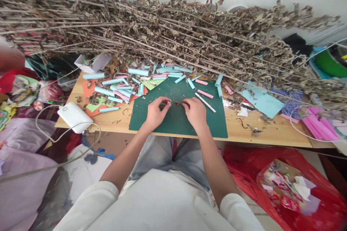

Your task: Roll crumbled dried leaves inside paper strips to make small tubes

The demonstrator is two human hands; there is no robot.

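My left hand (158,112) is closed in a pinch above the green cutting mat (176,124). Between its thumb and fingertips sits a small rolled paper tube (169,101), its end pinkish and dark inside. Facing it, my right hand (195,112) pinches a bit of dried leaf (178,103) that points toward the tube. To the right of that hand, a thin white stick (205,102) lies slantwise on the mat. Pink paper rolls (205,94) and blue paper rolls (190,83) lie just beyond, along the mat's far edge.
Dried leafy stalks (151,32) cover the table's back. Blue rolls (104,91) crowd orange paper on the left, near a white power bank (75,117) with a cable. Blue paper (262,99) lies right. A red plastic bag (244,166) of scraps stands below the table edge.
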